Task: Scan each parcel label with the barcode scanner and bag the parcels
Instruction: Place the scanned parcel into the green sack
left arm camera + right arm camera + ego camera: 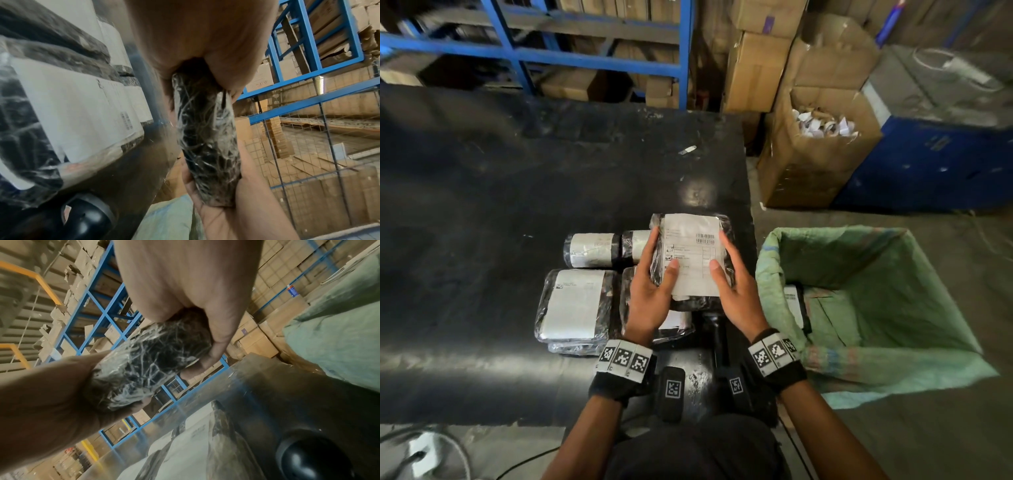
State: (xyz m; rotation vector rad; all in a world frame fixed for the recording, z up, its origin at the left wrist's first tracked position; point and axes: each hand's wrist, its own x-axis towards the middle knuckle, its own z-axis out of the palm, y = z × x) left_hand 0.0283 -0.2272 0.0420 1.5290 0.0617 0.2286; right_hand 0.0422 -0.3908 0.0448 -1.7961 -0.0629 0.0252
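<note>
Both hands clamp one black shrink-wrapped parcel above the table's right edge: left hand on its left side, right hand on its right, thumbs on the white label. The label faces up, long axis pointing away; its barcode is visible, the print unreadable. A green bag stands just right

Black glossy table is carrying a cluster of wrapped, labelled parcels near its right edge, with a paper scrap lying farther back.
</note>
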